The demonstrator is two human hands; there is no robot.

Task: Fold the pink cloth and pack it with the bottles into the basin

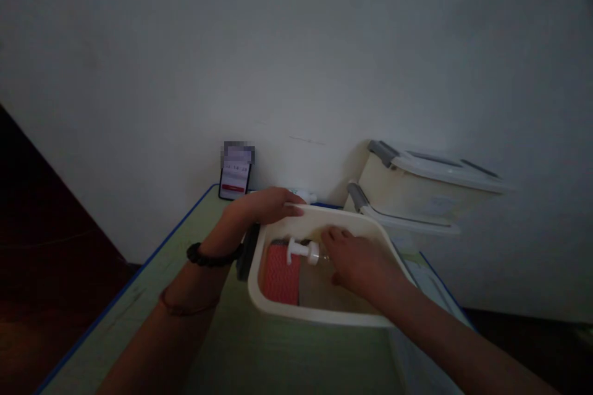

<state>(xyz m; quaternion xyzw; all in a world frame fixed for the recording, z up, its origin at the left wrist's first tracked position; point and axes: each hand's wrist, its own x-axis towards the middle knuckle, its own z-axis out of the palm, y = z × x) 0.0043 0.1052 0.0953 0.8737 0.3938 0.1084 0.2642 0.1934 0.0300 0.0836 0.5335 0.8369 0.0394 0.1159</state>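
Observation:
My left hand [274,205] is closed on the far left rim of a cream plastic storage bin [319,318], with its thumb along the edge. Inside the bin, my right hand [356,262] curls around the body of a pump bottle [314,253]. The bottle lies on its side, its white pump head pointing left; most of its clear body is hidden under my fingers. A red, textured cloth-like item [281,274] rests against the bin's left end, partly beneath the pump nozzle.
A phone [234,179] with a lit screen leans on the wall at the back left of the green table [204,345]. Lidded cream boxes [407,188] are stacked at the right. Behind the bin lies a white item [303,195], mostly hidden.

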